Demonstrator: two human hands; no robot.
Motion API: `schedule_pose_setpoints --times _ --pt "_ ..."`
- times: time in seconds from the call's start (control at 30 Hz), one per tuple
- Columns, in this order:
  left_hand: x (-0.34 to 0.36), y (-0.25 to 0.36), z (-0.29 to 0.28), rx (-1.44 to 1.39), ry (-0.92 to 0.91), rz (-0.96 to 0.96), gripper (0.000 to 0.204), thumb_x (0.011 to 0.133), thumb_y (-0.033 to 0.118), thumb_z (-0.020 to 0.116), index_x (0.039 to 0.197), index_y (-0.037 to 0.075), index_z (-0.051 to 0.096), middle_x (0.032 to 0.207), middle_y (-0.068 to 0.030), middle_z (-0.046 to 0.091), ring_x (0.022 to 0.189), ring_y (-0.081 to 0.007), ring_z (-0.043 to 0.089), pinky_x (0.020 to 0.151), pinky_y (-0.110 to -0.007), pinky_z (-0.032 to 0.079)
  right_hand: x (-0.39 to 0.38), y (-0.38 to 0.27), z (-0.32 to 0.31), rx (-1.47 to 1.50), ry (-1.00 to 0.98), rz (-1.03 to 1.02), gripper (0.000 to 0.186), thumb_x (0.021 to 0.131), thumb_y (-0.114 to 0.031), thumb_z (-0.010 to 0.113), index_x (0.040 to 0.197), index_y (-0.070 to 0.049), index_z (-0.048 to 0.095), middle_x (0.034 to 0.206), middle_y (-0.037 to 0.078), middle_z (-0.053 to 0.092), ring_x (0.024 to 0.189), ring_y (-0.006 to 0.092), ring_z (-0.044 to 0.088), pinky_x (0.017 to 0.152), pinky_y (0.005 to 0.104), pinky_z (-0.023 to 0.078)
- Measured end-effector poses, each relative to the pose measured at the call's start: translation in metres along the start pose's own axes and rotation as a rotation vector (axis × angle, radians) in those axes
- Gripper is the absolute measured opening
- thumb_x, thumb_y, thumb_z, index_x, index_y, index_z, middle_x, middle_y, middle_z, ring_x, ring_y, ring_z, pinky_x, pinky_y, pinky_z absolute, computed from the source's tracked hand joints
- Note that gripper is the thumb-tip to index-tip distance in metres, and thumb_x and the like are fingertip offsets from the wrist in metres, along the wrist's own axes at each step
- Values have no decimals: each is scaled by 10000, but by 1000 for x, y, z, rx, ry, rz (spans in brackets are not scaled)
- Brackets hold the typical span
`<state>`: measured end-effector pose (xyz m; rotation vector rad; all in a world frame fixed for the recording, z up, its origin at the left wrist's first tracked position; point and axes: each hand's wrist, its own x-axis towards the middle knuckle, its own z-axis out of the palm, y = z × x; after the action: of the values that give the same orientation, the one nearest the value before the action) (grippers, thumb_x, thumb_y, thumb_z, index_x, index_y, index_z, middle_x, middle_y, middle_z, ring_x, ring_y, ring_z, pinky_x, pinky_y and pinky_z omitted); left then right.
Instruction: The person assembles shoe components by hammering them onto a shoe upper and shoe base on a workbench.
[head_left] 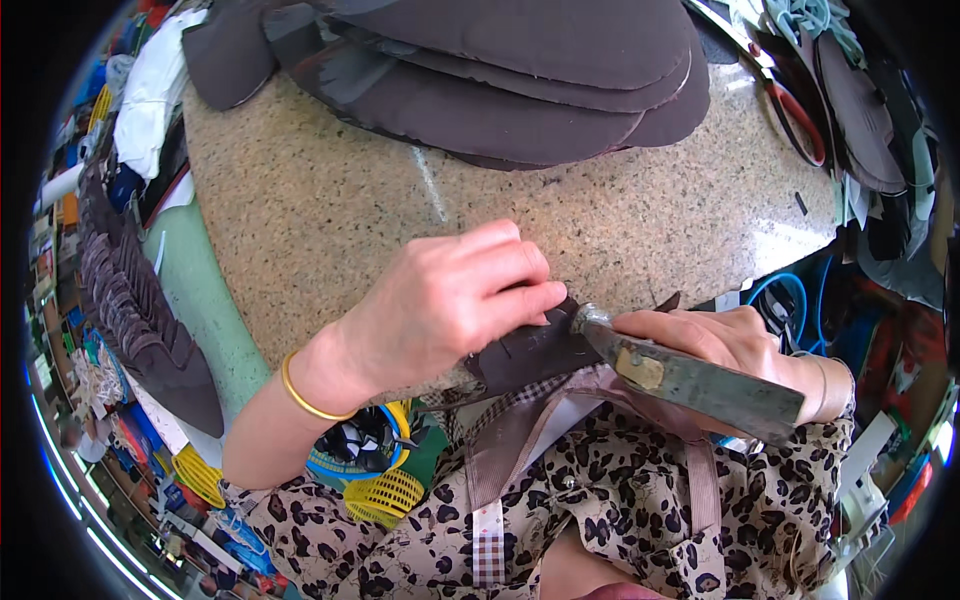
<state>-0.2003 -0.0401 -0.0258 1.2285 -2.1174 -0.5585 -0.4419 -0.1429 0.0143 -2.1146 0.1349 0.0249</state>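
My left hand (455, 290), with a gold bangle on its wrist, is closed, fingertips pinching a dark brown flat piece (540, 352) at the near edge of the stone tabletop. My right hand (705, 338) is wrapped round a hammer. Its grey metal hammer head (710, 388) lies slantwise over the hand, the wooden handle end showing in its eye. The narrow end of the head is beside the brown piece; whether they touch I cannot tell. The handle is mostly hidden below.
Dark brown sole-shaped pieces (520, 90) lie stacked at the table's far side. Red-handled scissors (795, 120) rest at the far right. An overlapping row of brown pieces (140, 310) stands at the left, and a yellow basket (385, 495) sits below the near edge.
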Motion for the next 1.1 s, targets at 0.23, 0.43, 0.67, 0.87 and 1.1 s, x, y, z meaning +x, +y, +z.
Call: schedule_pose_setpoints --times 0.23,0.43,0.67,0.87,1.1 --pt "2 7 1 136 -27 103 295 625 81 738 908 22 679 784 -48 602 669 -192 575 523 -276 472 15 -4 -1 -275 155 22 414 714 -72 729 1046 111 561 823 153 667 610 205 672 493 270 548" --pt "-6 1 3 -77 85 -85 297 585 66 706 876 16 678 777 -62 598 661 -197 571 528 -285 457 17 -2 -5 -279 117 10 464 826 -140 592 1225 48 451 824 144 636 610 231 662 476 305 526" --pt "-7 8 7 -1 131 -61 302 572 73 687 864 -5 671 794 -66 601 665 -209 567 539 -294 451 23 -6 -5 -396 132 -52 441 817 -135 608 1193 55 478 781 129 633 605 206 667 432 298 518" --pt "-11 20 12 123 149 -81 297 576 54 700 867 -2 670 801 -77 597 686 -207 561 547 -297 440 28 -2 -6 -349 247 -104 452 807 -116 603 1198 67 472 747 112 612 580 208 655 430 303 515" --pt "-18 21 10 -17 197 -238 245 598 35 680 831 -37 664 788 -88 569 690 -232 544 573 -328 438 37 0 -12 -405 101 -167 448 800 -142 604 1151 106 477 698 106 578 548 210 635 421 298 504"
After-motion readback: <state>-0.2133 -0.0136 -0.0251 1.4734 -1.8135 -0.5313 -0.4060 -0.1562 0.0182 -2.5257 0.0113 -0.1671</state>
